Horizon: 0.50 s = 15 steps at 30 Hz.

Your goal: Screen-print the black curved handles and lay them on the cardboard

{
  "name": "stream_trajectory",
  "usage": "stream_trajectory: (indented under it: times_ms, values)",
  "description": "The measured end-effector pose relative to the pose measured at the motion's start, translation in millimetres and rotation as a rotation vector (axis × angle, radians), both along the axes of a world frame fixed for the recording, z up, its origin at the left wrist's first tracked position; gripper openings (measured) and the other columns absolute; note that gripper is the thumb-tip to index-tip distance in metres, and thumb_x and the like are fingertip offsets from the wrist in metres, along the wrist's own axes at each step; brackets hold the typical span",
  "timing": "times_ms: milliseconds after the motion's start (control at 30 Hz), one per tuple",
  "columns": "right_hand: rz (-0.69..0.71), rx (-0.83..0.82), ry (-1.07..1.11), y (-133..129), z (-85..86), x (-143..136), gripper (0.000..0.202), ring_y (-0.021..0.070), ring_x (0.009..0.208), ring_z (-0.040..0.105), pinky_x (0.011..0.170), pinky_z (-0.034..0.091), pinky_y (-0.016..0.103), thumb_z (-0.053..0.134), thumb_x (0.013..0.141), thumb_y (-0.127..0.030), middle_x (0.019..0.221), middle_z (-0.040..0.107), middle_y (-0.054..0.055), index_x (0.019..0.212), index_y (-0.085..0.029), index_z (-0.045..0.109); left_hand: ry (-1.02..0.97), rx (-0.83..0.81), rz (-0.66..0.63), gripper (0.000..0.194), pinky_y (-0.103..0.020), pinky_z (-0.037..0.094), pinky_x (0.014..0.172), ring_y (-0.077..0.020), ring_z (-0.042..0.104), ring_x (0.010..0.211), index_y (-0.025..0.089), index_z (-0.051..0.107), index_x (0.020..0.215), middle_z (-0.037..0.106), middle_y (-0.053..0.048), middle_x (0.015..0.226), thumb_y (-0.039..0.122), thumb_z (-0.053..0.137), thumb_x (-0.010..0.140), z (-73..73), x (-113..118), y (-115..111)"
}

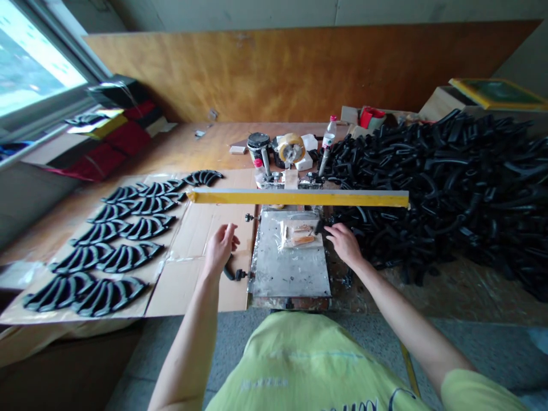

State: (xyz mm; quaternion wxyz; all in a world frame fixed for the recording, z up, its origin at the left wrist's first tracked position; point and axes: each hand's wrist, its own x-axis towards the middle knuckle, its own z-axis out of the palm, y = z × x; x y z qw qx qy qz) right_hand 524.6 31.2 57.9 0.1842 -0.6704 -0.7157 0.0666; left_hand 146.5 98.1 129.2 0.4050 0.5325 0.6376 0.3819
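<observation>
You seem to be positioning work at the metal plate (291, 275);
left of it, your left hand (221, 246) half-curls near a curved black handle (229, 268); just right, your right hand (346, 244) may be pinching, unclear; alignment seems needed next.

light: upper-left window (36, 48), blown out | glare: plastic film (282, 235) | black heap (454, 182): dim | edges: stretched

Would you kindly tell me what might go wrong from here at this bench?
The pile of black parts reaches close to the metal plate, so loose pieces might slide towards the right hand. The yellow-edged bar crosses near the plate's far end; reaching forward could bump it. The bottle beside the pile might get knocked over.
</observation>
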Motion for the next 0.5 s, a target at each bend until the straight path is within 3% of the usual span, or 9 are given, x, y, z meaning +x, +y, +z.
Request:
stream_trajectory:
  times_ms: [67,133,233,367,467,500]
  values:
    - [0.189,0.053,0.080,18.8,-1.0,-29.3,0.035,0.0220,0.102,0.055,0.092,0.045,0.037,0.052,0.090,-0.016,0.106,0.063,0.008,0.122,-0.023,0.063,-0.253,0.136,-0.006,0.054,-0.020,0.039,0.048,-0.0096,0.049,0.045,0.019,0.059,0.105,0.058,0.003,0.058,0.067,0.049,0.082,29.3,26.5,9.4]
    - [0.293,0.064,0.103,34.5,-2.7,-53.5,0.033,0.0220,0.102,0.054,0.093,0.045,0.037,0.052,0.090,-0.013,0.103,0.064,0.008,0.118,-0.021,0.066,-0.421,0.233,0.001,0.052,-0.019,0.038,0.046,-0.0085,0.047,0.044,0.018,0.059,0.105,0.057,0.003,0.057,0.064,0.049,0.084,54.5,48.3,18.1]
    - [0.333,0.052,0.072,44.5,-4.3,-74.9,0.030,0.0217,0.104,0.053,0.093,0.045,0.035,0.049,0.091,-0.012,0.102,0.065,0.009,0.112,-0.020,0.069,-0.500,0.289,0.003,0.049,-0.019,0.033,0.042,-0.0081,0.043,0.041,0.016,0.063,0.099,0.052,0.004,0.051,0.060,0.045,0.087,73.8,65.7,25.7]
    - [0.336,0.107,-0.074,35.9,-1.7,-71.1,0.028,0.0198,0.106,0.057,0.095,0.047,0.034,0.055,0.089,-0.013,0.102,0.069,0.008,0.111,-0.020,0.070,-0.473,0.298,-0.004,0.053,-0.019,0.035,0.042,-0.0091,0.045,0.043,0.014,0.067,0.098,0.054,0.001,0.051,0.061,0.044,0.088,68.3,62.9,17.3]
    - [0.185,0.194,-0.237,29.0,5.8,-39.0,0.024,0.0137,0.096,0.063,0.089,0.051,0.026,0.050,0.091,-0.019,0.096,0.072,0.006,0.099,-0.009,0.070,-0.466,0.229,-0.001,0.061,-0.022,0.046,0.054,-0.0131,0.059,0.060,0.014,0.068,0.102,0.067,-0.005,0.073,0.068,0.046,0.083,55.1,49.4,-4.7]
    - [0.116,0.213,-0.274,29.6,10.0,-25.2,0.028,0.0125,0.092,0.064,0.086,0.052,0.024,0.045,0.093,-0.019,0.094,0.073,0.006,0.088,-0.009,0.071,-0.446,0.169,-0.009,0.064,-0.023,0.048,0.057,-0.0145,0.061,0.066,0.014,0.069,0.103,0.069,-0.006,0.080,0.070,0.046,0.082,49.2,43.8,-14.0]
